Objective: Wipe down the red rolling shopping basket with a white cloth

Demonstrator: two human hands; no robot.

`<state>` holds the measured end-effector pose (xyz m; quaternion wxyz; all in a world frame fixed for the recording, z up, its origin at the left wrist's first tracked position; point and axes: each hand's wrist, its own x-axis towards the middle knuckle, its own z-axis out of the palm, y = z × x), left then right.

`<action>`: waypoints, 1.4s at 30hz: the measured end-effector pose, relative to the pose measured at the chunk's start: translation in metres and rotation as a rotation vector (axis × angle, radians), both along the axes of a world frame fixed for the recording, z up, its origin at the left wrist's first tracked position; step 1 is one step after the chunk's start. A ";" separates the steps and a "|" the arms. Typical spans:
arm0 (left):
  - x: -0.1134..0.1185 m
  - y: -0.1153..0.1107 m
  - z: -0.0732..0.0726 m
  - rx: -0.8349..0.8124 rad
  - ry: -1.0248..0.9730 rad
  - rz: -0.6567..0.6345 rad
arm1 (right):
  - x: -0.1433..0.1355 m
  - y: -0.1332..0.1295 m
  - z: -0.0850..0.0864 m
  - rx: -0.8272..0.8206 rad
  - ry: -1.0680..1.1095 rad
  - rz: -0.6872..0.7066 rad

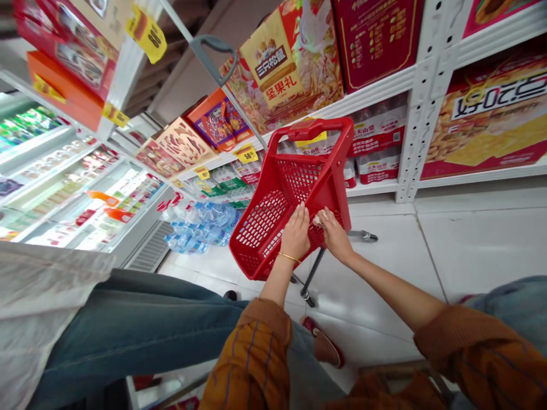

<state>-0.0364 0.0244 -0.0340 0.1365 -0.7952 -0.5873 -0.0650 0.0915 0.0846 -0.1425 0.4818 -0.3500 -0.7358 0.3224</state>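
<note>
A red plastic shopping cart [273, 222] with perforated basket walls stands tilted in my view, its handle towards the shelf. My left hand [296, 233], with a thin gold bracelet [289, 258] at the wrist, grips the basket's near rim. Its fingers lie together over the edge, and the thumb is hidden. Just right of it, my right hand [337, 236] pinches a crumpled whitish wipe [317, 220] against the outside of the basket wall. Its fingers are bent around the wipe. No goods show inside the basket.
Gift boxes [280, 68] and packs of bottled drinks [378, 162] fill the white shelf ahead. Blue-capped water bottles [205, 225] stand on the tiled floor [465, 245]. At left is another person's jeans leg [141, 330], close to my left arm. A cooler [85, 182] stands beyond.
</note>
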 end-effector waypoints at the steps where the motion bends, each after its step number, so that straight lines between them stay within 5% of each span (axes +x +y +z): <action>1: -0.004 0.004 0.001 -0.008 0.003 -0.007 | -0.003 0.005 0.000 0.009 -0.016 -0.002; 9: -0.036 0.023 0.003 -0.006 0.012 -0.054 | -0.020 0.031 -0.004 0.066 -0.107 0.022; 19: -0.049 0.020 0.000 0.013 -0.040 0.004 | -0.029 0.028 -0.001 0.059 -0.070 0.057; 26: -0.035 0.025 -0.009 0.112 -0.072 0.068 | -0.008 0.050 0.029 0.098 0.152 -0.261; 32: -0.027 0.030 -0.013 0.119 -0.079 0.049 | -0.028 0.072 0.053 0.086 0.172 -0.437; 42: -0.026 0.033 -0.015 0.114 -0.154 0.002 | -0.051 0.046 0.028 0.132 0.112 -0.452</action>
